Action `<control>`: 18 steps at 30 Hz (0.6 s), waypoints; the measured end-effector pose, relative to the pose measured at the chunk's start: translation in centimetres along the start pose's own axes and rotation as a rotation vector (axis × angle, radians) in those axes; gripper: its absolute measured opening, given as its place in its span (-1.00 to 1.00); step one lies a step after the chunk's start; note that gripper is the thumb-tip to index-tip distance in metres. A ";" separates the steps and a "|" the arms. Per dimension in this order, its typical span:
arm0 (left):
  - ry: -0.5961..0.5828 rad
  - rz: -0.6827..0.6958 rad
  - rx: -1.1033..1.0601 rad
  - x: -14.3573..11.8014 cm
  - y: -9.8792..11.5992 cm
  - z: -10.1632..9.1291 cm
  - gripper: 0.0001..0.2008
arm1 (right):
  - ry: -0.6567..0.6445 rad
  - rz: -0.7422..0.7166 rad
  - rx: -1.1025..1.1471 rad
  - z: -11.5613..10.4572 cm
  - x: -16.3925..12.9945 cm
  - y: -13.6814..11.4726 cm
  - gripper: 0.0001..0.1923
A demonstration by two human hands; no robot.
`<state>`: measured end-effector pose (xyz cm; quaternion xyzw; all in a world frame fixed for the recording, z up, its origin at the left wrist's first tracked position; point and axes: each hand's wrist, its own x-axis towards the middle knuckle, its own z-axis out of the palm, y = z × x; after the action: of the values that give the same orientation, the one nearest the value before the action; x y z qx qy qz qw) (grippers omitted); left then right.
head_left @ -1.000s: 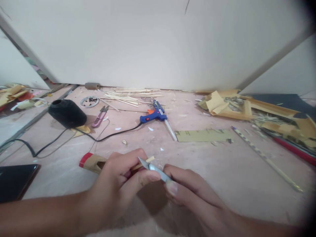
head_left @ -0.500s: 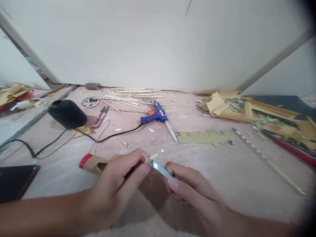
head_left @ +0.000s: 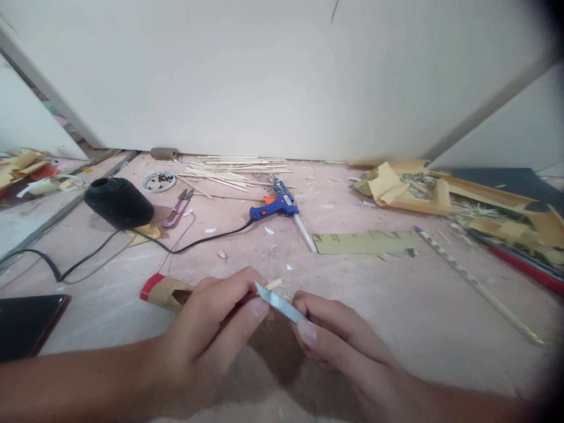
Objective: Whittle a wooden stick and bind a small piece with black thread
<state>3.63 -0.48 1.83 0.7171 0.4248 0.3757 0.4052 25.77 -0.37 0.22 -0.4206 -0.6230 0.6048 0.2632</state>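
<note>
My left hand (head_left: pixel 220 320) is closed in a pinch on a thin pale wooden stick (head_left: pixel 275 285), whose short end pokes out past the fingertips. In my right hand (head_left: pixel 339 335) is a craft knife (head_left: pixel 286 308), gripped between thumb and fingers. Its slanted blade lies across the stick, close to my left thumb. The rest of the stick is hidden behind my left hand. Just beyond the left wrist lies a brown paper piece with a red end (head_left: pixel 165 292), partly covered by the hand.
A blue glue gun (head_left: pixel 275 205) rests beyond my hands, its cord running left past a black thread cone (head_left: pixel 118 202). Pink snips (head_left: pixel 178 210), thin sticks (head_left: pixel 224 176), a sandpaper strip (head_left: pixel 365 242), a pencil (head_left: pixel 478 285) and a phone (head_left: pixel 30 326) lie around. Cardboard scraps (head_left: pixel 405 191) are at right.
The knife blade has turned a little, its flat face showing differently, and shifted slightly left over the stick. Both hands stay nearly in place.
</note>
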 end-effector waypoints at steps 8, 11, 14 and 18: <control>-0.079 -0.074 -0.028 -0.3 -0.9 0.6 -0.73 | -0.067 -0.002 0.094 0.3 0.1 -0.5 -0.54; -0.081 -0.087 -0.052 -0.1 -0.7 0.7 -0.69 | -0.098 0.031 0.158 0.3 0.2 -0.4 -0.60; -0.077 -0.089 -0.082 0.2 -0.7 0.7 -0.66 | -0.118 0.059 0.218 0.3 0.1 -0.2 -0.65; -0.068 -0.048 -0.086 0.3 -0.6 0.7 -0.68 | -0.142 0.066 0.235 0.2 0.0 0.0 -0.60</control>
<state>4.18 -0.17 1.12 0.7011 0.4113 0.3593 0.4585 25.61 -0.49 0.20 -0.3634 -0.5508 0.7101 0.2458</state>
